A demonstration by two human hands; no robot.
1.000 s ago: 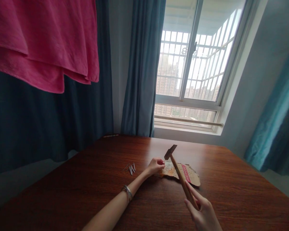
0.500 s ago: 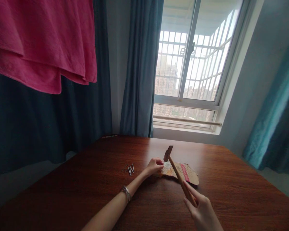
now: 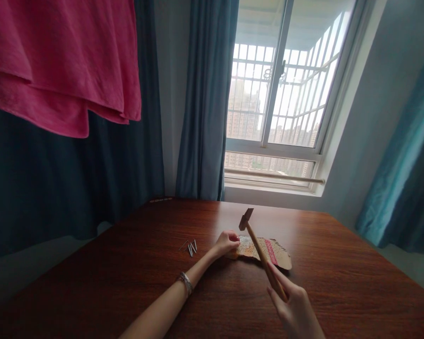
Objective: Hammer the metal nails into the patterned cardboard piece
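Observation:
My right hand (image 3: 292, 297) is closed around the wooden handle of a hammer (image 3: 257, 247). The hammer's head is raised above the table, just right of my left hand (image 3: 228, 242). That left hand rests at the left end of a flat piece of cardboard (image 3: 284, 256) with dots and a pink stripe. Its thumb and fingers are pinched together; what sits between them is too small to make out. Several nails (image 3: 191, 247) lie on the table to the left of my left hand.
The brown wooden table (image 3: 127, 282) reaches back to the window wall. A pink cloth (image 3: 63, 66) hangs at upper left in front of dark blue curtains (image 3: 201, 103). A barred window (image 3: 268, 94) is behind the table.
The hammer's head has risen slightly, and my right hand has shifted a little up and left with it. My left hand stays in place on the cardboard.

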